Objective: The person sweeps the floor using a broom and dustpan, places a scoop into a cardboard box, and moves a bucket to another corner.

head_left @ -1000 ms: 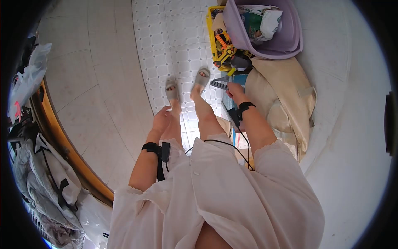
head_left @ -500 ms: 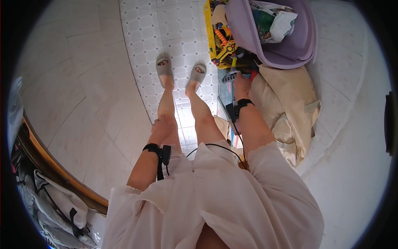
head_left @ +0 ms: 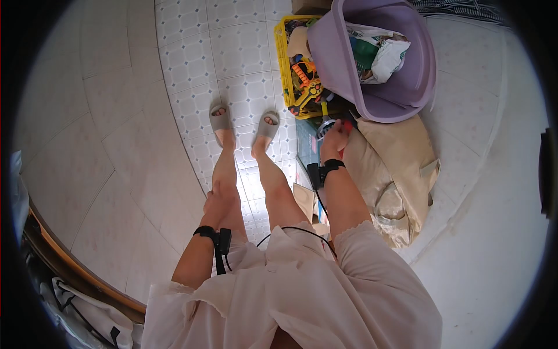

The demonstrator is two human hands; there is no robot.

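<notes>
My right hand (head_left: 335, 137) is closed at the grey toothed head of a yellow-handled tool (head_left: 325, 122), whose handle points up toward a yellow crate (head_left: 281, 61). Its exact kind does not show. Just below the hand is a bluish clear box (head_left: 307, 142), and a bit of red shows beside my fingers. On the right, a beige fabric bag (head_left: 401, 168) lies close to my wrist. My left hand (head_left: 220, 203) rests on my leg near the knee, fingers laid along the skin and holding nothing.
A lilac plastic tub (head_left: 372, 110) leans over the crate with a white-and-green bag (head_left: 386, 58) inside. Orange and yellow toys (head_left: 308, 87) fill the crate. Cardboard pieces (head_left: 305, 198) stand beside my right leg. A wood-edged piece (head_left: 75, 262) with bags curves along the lower left.
The view has shifted, so the crate, tub and legs sit lower and slightly left. My right hand stays at the tool, its fingers now covering more of the toothed head. The left hand keeps to the leg.
</notes>
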